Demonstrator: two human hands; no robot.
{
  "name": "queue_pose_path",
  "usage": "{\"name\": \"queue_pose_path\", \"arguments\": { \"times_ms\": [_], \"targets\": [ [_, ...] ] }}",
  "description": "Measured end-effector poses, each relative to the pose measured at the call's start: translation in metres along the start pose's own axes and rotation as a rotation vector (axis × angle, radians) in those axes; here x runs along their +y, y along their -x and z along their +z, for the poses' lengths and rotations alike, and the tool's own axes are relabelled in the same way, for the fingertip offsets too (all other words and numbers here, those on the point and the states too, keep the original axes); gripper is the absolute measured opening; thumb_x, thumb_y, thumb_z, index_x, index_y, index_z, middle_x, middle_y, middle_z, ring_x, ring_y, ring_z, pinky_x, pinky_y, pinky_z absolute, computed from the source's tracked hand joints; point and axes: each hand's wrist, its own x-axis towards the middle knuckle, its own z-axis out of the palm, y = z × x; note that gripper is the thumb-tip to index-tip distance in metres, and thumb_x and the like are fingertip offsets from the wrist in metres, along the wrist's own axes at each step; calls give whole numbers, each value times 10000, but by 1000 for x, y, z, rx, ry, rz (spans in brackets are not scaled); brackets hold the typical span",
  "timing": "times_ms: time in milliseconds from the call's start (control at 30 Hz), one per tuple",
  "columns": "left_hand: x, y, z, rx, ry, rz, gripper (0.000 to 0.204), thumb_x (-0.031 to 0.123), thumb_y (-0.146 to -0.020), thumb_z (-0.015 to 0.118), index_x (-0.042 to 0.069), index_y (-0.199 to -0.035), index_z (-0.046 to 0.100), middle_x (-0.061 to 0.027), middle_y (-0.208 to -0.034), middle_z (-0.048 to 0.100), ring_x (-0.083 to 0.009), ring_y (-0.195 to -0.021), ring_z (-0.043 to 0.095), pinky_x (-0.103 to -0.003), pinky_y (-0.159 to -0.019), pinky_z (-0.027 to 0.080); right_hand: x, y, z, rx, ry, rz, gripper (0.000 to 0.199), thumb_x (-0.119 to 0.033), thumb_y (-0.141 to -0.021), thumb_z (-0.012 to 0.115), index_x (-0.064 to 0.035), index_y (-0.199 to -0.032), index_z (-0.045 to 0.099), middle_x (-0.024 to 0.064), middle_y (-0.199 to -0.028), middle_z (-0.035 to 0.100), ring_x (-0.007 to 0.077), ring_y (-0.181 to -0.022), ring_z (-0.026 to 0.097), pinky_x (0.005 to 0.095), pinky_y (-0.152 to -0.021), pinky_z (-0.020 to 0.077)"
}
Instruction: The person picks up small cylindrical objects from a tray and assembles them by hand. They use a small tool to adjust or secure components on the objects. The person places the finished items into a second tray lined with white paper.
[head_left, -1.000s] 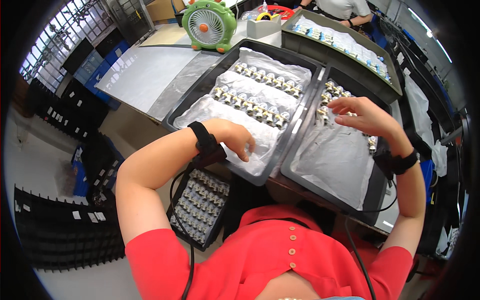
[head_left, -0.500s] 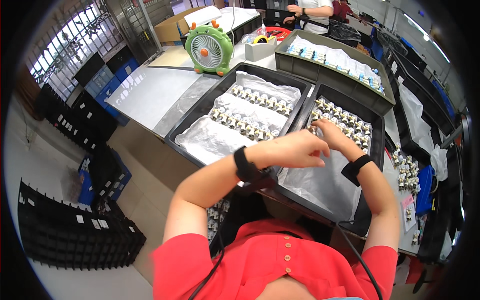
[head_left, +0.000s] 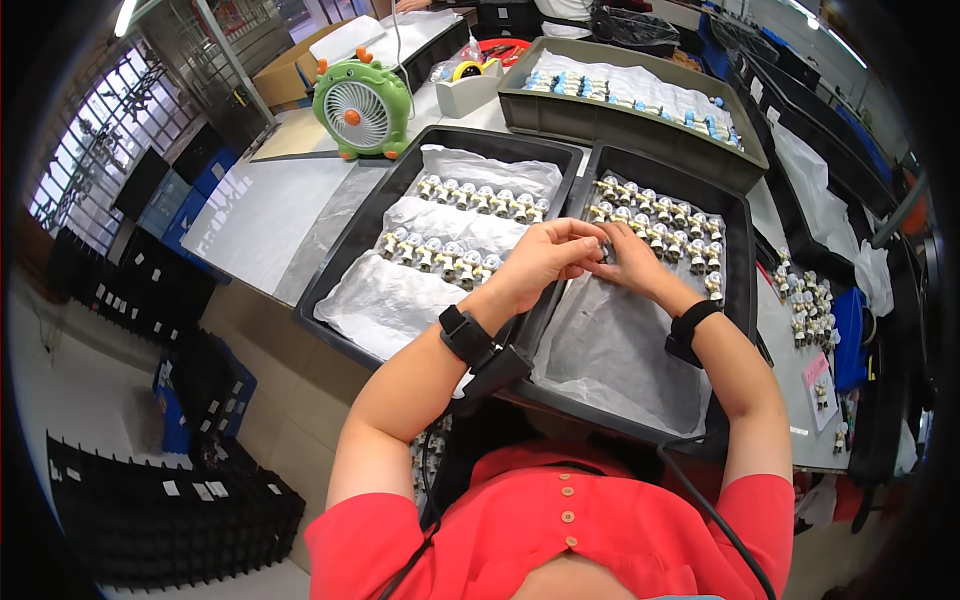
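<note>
My left hand (head_left: 550,258) and my right hand (head_left: 634,262) meet over the left side of the right black tray (head_left: 738,310). Their fingertips close around a small figurine (head_left: 605,253), mostly covered by the fingers. Rows of small white, gold and dark figurines (head_left: 666,212) lie at that tray's far end, on a thin white sheet (head_left: 630,345). To the left, another black tray (head_left: 335,262) holds two rows of similar figurines (head_left: 440,256), with white sheets between them. Each of my wrists wears a black band.
Behind the trays stand a green fan (head_left: 362,108), a tape dispenser (head_left: 470,90) and an olive crate (head_left: 630,125) of blue and white figurines. More figurines (head_left: 808,305) cluster on the right near a blue bin (head_left: 850,340). Black trays (head_left: 150,510) are stacked on the left floor.
My right hand has drawn back from the figurine rows. My left hand has risen to meet it, fingertips together around a small figurine. The view has shifted slightly.
</note>
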Motion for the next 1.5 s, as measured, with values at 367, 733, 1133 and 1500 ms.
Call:
{"name": "queue_pose_path", "arguments": {
  "times_ms": [367,733,1133,1500],
  "targets": [
    [-1,-3,0,121,4,31,193,190,-882,596,73,-1034,616,-12,-872,635,-83,-797,598,-204,-713,466,6,-1,3,-16,-52,31,708,-243,-660,734,-55,-1275,437,162,-1177,486,317,-1110,479,381,-933,410],
    [-3,-3,-4,150,-20,26,196,174,-877,601,74,-1045,612,-11,-890,628,-81,-804,591,-209,-716,462,-8,-4,-12,-4,-55,63,665,-249,-565,738,-35,-1151,508,155,-1100,539,302,-1066,512,371,-909,425],
    [10,5,11,78,46,446,536,68,-866,589,69,-1353,367,-93,-1224,458,-140,-1029,546,-268,-871,461,-101,6,-90,192,-418,-183,701,-174,-655,770,-97,-1271,444,42,-1172,519,176,-1065,493,336,-924,387],
    [5,9,18,148,-183,454,501,25,-851,605,33,-1311,409,-136,-1228,427,-146,-964,599,-234,-797,499,-86,16,-57,272,-478,-232,687,-130,-683,782,-125,-1276,437,42,-1212,501,188,-1065,504,333,-880,423]
  ]
}}
